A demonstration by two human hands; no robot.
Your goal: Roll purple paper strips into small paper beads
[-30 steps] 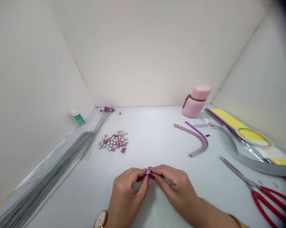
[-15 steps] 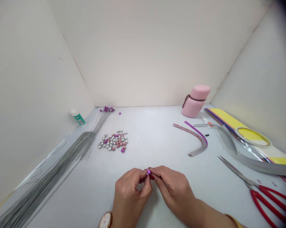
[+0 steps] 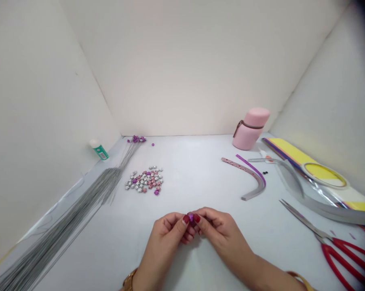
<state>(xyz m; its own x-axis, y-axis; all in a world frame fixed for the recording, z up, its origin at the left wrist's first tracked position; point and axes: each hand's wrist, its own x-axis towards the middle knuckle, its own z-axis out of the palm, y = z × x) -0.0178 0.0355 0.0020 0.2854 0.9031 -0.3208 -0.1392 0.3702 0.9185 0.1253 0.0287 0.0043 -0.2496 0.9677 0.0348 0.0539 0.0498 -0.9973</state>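
A white tabletop (image 3: 188,169) stands boxed in by white walls (image 3: 185,68). The left hand (image 3: 164,242) and right hand (image 3: 221,234), both nearly closed, pinch a small purple paper star (image 3: 190,218) between them, with a heap of paper stars (image 3: 144,180) ahead and to the left.

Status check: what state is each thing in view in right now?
left hand: pinching the purple paper star
right hand: pinching the same star from the other side
purple paper star: held off the table between both hands
loose paper stars: heaped on the table
grey wire bundle: lying along the left wall
pink bottle: standing, lid on
red-handled scissors: lying flat, blades together
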